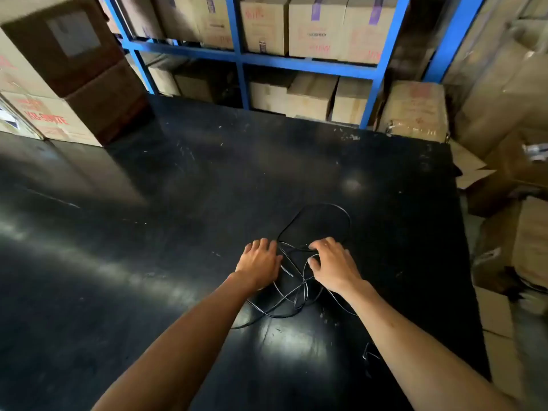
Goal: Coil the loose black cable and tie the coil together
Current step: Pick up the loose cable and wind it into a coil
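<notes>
Two bare hands reach down onto a black bench (178, 203) where a loose black cable (296, 289) lies in an untidy tangle near the front right part of the surface. The left hand (259, 262) rests palm down at the left edge of the tangle, fingers spread and slightly curled, touching the strands beside it; whether it actually grips any strand cannot be told. The right hand (333, 264) sits on the right side of the tangle with its fingers bent, thumb and forefinger pinched narrowly on a strand of the cable. Beyond both hands one open loop of the cable arches away across the bench, and several crossing strands run back between the forearms toward the near edge, where the glossy top shows a bright reflection. A small dark piece near the right forearm is too blurred to identify. Behind the bench stands a blue metal shelving rack (296, 62) filled with cardboard boxes (314, 28), and further stacked cardboard cartons (59, 84) sit at the far left corner, some with red printing.
</notes>
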Demonstrator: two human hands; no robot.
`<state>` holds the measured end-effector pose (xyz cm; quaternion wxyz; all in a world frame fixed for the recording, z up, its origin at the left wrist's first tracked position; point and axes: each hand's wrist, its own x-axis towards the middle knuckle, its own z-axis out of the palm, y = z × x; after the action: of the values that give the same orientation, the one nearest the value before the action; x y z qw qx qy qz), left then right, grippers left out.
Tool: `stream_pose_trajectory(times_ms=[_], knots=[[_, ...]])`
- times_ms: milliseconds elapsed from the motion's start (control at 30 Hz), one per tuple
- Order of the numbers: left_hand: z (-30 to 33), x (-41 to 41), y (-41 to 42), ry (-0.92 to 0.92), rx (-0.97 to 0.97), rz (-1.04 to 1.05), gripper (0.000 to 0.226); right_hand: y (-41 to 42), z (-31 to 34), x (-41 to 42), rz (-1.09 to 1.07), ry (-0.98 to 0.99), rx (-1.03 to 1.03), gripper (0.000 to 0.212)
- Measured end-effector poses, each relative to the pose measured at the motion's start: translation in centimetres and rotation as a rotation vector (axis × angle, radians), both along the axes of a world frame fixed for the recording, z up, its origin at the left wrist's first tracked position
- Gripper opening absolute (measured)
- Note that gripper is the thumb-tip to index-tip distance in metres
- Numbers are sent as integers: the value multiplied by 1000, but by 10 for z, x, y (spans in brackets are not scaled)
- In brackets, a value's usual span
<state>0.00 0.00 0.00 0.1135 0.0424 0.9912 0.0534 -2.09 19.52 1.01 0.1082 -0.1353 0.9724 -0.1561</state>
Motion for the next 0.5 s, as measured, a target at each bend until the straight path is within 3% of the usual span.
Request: stream_pose_trajectory(times_ms=[200,333,500], knots=[[-27,-36,11,-164,200,285,34,-22,-31,-38,-7,-63,26,29],[-48,-45,9,-161,277,361,37,-30,-50,-42,-23,-129,11,30],[-58,-46,3,-163,510,505,30,-23,-64,-40,-34,-161,-39,26]])
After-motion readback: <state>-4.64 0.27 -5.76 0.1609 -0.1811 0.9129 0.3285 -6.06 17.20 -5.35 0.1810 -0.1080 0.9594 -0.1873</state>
